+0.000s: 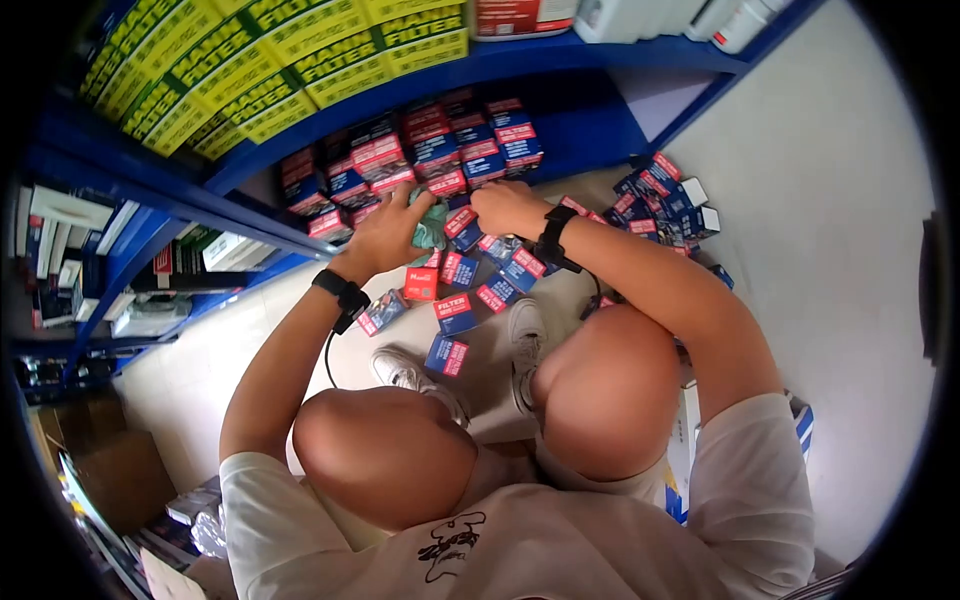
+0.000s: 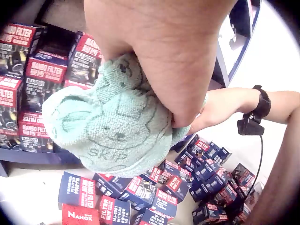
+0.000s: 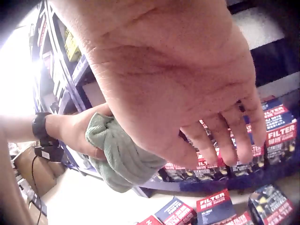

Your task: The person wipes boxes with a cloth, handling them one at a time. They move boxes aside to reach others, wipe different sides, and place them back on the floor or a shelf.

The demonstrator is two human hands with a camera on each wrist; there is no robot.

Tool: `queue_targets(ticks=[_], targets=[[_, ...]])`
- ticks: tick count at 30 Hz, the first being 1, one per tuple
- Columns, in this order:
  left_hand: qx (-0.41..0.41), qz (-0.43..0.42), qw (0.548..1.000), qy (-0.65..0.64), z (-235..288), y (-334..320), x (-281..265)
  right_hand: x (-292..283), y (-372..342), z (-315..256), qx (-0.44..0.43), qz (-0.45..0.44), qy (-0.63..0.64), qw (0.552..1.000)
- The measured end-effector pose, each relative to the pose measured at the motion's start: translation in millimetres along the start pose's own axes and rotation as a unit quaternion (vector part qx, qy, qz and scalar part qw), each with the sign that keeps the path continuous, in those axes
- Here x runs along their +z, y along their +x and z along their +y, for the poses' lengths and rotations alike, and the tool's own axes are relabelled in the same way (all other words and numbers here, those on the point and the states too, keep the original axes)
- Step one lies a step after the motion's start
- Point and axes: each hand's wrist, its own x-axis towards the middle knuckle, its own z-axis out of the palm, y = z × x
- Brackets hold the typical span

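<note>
A pale green cloth [image 1: 430, 230] with a printed drawing and lettering is bunched in my left hand [image 1: 385, 235], gripped by fingers and thumb. In the left wrist view, the cloth [image 2: 117, 126] hangs down in front of the shelved boxes. My right hand [image 1: 508, 208] is close to the front of the lower shelf, to the right of the cloth. The right wrist view shows that hand [image 3: 173, 84] palm toward the camera, fingers loosely bent, with nothing in its grasp. Red and blue filter boxes [image 1: 378, 160] stand stacked in rows on the shelf just beyond both hands.
More filter boxes [image 1: 455, 313] lie scattered on the floor between the shoes and shelf, with a red box [image 1: 421, 283] among them. A heap of boxes [image 1: 660, 205] is at the right. Yellow boxes [image 1: 330, 50] and white jugs [image 1: 625, 18] fill the upper blue shelf.
</note>
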Motion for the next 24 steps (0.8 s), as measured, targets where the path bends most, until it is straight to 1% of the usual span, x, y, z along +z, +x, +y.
queue_targets(ticks=[4,6,7,8,9,10,12,13,14,16,17,18,20,21,22,24], targets=[[0.008,0.002,1.000,0.013,20,21,-6,-9,-21,7,0.055,0.003,0.002,0.998],[-0.006,-0.004,1.000,-0.017,29,31,-7,-4,-30,16,0.076,0.003,0.010,0.997],[0.013,0.021,1.000,-0.011,31,36,-3,1,-34,22,0.080,0.017,0.012,0.997],[0.019,0.017,1.000,-0.010,34,40,-1,7,-38,27,0.084,0.032,0.015,0.996],[0.022,0.018,1.000,-0.003,38,46,0,6,-46,28,0.107,0.050,0.030,0.993],[0.024,0.019,1.000,0.004,43,50,1,5,-54,30,0.113,0.052,0.034,0.992],[0.033,0.016,0.999,-0.001,52,61,5,1,-71,36,0.170,0.048,0.053,0.983],[0.042,0.011,0.999,-0.002,56,66,8,10,-73,44,0.192,0.049,0.065,0.978],[0.050,0.006,0.999,-0.002,60,72,11,13,-77,53,0.197,0.050,0.069,0.977],[0.056,-0.012,0.998,-0.010,72,83,16,14,-89,66,0.246,0.019,0.106,0.963],[0.053,-0.016,0.998,-0.009,78,87,19,16,-98,71,0.263,0.050,0.065,0.961],[0.050,-0.021,0.998,-0.008,84,91,22,21,-102,80,0.266,0.050,0.068,0.960],[0.068,-0.018,0.997,-0.008,91,99,30,34,-107,103,0.333,0.088,0.088,0.935],[0.059,-0.029,0.998,-0.020,95,102,32,34,-113,113,0.337,0.066,0.107,0.933],[0.050,-0.039,0.997,-0.032,99,107,35,39,-119,123,0.339,0.066,0.110,0.932],[0.060,-0.041,0.997,-0.032,102,114,43,60,-129,142,0.363,0.158,0.042,0.917]])
